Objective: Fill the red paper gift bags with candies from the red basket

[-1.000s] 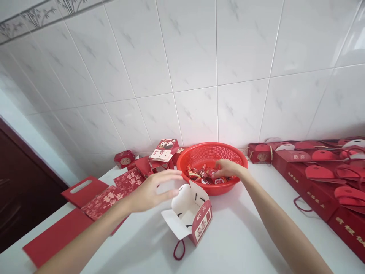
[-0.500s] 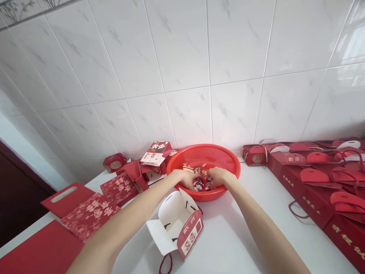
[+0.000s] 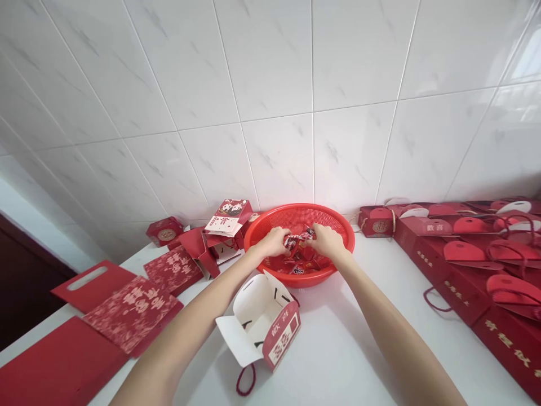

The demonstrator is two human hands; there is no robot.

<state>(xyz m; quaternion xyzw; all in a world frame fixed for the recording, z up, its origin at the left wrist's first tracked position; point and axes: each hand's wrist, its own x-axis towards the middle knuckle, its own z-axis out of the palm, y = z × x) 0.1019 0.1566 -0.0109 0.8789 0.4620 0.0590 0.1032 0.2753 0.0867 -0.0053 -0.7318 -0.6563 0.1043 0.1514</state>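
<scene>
Both my hands are raised over a round red plastic basket (image 3: 329, 217) by the tiled wall. My left hand (image 3: 274, 242) and my right hand (image 3: 326, 241) are closed side by side around a bunch of red wrapped candies (image 3: 298, 239), lifted a little above more candies (image 3: 301, 265) lying in the basket. In front of the basket stands an open red gift box (image 3: 262, 324) with a white inside, its flaps up and a red cord handle hanging toward me.
Flat red box blanks (image 3: 127, 313) lie on the white counter (image 3: 355, 349) at left. Small red boxes (image 3: 164, 230) and a half-folded box (image 3: 228, 220) stand by the wall. Rows of closed red gift boxes (image 3: 477, 254) fill the right side.
My left hand moved from near the open box into the basket. Both hands gathered candies and lifted a bunch up from the pile.
</scene>
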